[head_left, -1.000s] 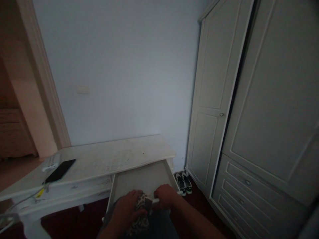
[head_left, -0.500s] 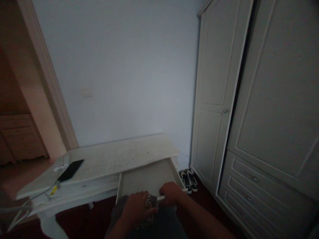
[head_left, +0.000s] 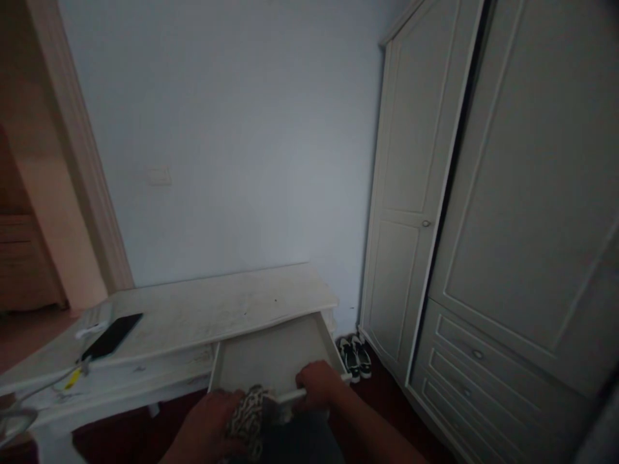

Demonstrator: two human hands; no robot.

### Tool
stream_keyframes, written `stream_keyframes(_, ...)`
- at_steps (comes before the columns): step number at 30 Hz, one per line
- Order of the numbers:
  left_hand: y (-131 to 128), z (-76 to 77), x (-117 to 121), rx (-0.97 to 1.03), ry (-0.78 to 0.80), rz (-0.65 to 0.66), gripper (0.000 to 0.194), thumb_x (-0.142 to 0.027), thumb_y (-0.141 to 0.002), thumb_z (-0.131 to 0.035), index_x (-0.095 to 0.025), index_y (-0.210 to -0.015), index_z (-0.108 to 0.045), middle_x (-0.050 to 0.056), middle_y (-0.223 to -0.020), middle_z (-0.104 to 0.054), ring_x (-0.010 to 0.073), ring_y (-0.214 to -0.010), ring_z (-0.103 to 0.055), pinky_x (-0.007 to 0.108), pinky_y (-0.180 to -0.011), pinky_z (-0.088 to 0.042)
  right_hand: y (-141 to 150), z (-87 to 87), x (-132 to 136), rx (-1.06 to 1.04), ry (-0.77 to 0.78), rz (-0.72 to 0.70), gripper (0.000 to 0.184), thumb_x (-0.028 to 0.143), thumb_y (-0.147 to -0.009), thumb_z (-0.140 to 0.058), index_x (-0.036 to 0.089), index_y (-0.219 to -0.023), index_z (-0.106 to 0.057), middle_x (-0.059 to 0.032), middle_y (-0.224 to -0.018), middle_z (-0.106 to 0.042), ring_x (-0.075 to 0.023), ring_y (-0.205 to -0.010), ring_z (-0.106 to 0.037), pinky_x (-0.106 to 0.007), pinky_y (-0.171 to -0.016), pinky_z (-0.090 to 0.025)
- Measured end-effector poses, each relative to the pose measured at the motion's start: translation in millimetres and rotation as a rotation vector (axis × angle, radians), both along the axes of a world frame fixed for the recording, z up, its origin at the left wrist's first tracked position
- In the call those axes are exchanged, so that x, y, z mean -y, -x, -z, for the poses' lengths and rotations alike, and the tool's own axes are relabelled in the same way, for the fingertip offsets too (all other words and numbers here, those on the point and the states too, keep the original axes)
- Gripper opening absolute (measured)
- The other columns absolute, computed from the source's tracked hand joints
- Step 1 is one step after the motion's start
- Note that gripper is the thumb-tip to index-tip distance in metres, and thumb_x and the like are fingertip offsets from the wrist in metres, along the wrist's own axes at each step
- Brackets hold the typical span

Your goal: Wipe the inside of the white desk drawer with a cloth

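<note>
A pale drawer (head_left: 271, 351) stands pulled out from the white desk (head_left: 242, 298), its inside bare. My right hand (head_left: 316, 385) grips the top edge of the drawer's front, fingers curled over into it. To its left, my left hand (head_left: 213, 419) is closed round a patterned cloth (head_left: 249, 415), dark with light markings, at the left part of the drawer front. The lower part of the cloth and some of my left fingers are hidden or dim.
A black phone (head_left: 111, 336) with a cable and yellow tag (head_left: 72, 378) lies at the desk's left end. Black-and-white shoes (head_left: 355, 356) stand on the dark red floor beside a white wardrobe (head_left: 396, 258). A doorway (head_left: 91, 161) opens at the left.
My left hand has moved left and down with the cloth, away from my right hand. The right hand keeps its hold on the drawer. The view has shifted slightly to the right.
</note>
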State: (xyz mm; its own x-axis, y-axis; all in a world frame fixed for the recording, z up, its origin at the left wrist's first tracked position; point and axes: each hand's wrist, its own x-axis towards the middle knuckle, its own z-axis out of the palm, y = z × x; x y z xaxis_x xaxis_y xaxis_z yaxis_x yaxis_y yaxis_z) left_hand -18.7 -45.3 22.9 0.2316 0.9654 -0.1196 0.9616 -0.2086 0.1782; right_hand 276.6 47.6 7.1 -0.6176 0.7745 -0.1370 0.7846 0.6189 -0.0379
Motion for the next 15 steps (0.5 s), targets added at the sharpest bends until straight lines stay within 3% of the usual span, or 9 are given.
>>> stream_keyframes(3, 9.8, 1.2, 0.2, 0.01, -0.03, 0.007, 0.049, -0.045, -0.083, -0.071, -0.038, -0.131, -0.068, 0.002, -0.134, -0.073, 0.0291, -0.128, -0.063, 0.037, -0.109, -0.041, 1.2, -0.4, 0.0, 0.002, 0.003, 0.007, 0.057, 0.074, -0.076, -0.072, 0.025, -0.105, -0.081, -0.0121, -0.102, -0.081, -0.0332, -0.096, -0.076, -0.041, -0.086, -0.056)
stream_keyframes(5, 0.8, -1.5, -2.7, 0.042, -0.023, 0.028, 0.038, -0.05, -0.091, -0.062, -0.037, -0.125, -0.071, 0.002, -0.129, -0.076, 0.028, -0.123, -0.066, 0.036, -0.105, -0.043, 2.3, -1.0, 0.2, 0.002, 0.005, 0.01, 0.057, 0.074, -0.076, -0.072, 0.025, -0.103, -0.082, -0.0123, -0.101, -0.081, -0.0337, -0.096, -0.076, -0.042, -0.085, -0.056)
stream_keyframes(9, -47.6, -11.2, -14.6, 0.125, -0.018, 0.072, 0.044, -0.06, -0.099, -0.046, -0.034, -0.117, -0.075, 0.004, -0.12, -0.079, 0.027, -0.114, -0.07, 0.034, -0.098, -0.046, 3.0, -1.0, -1.3, 0.02, 0.0, 0.013, 0.051, 0.065, -0.077, -0.071, 0.023, -0.104, -0.082, -0.0147, -0.104, -0.081, -0.0359, -0.098, -0.077, -0.041, -0.085, -0.057)
stream_keyframes(12, -89.3, -16.2, -26.7, 0.12, -0.03, 0.096, 0.049, -0.066, -0.097, -0.047, -0.03, -0.116, -0.076, 0.007, -0.119, -0.08, 0.0294, -0.114, -0.071, 0.035, -0.097, -0.047, 0.2, 1.8, -5.9, 0.035, 0.016, 0.034, 0.04, 0.046, -0.075, -0.074, 0.021, -0.106, -0.081, -0.0147, -0.108, -0.08, -0.0364, -0.104, -0.076, -0.037, -0.084, -0.057)
stream_keyframes(15, -109.8, -15.3, -33.0, 0.152, -0.035, 0.106, 0.047, -0.064, -0.094, -0.054, -0.03, -0.118, -0.076, 0.007, -0.119, -0.08, 0.0298, -0.112, -0.072, 0.036, -0.095, -0.049, -3.0, 5.3, -10.5, 0.02, 0.033, 0.056, 0.039, 0.039, -0.071, -0.076, 0.022, -0.106, -0.081, -0.0132, -0.11, -0.081, -0.0368, -0.107, -0.075, -0.034, -0.083, -0.057)
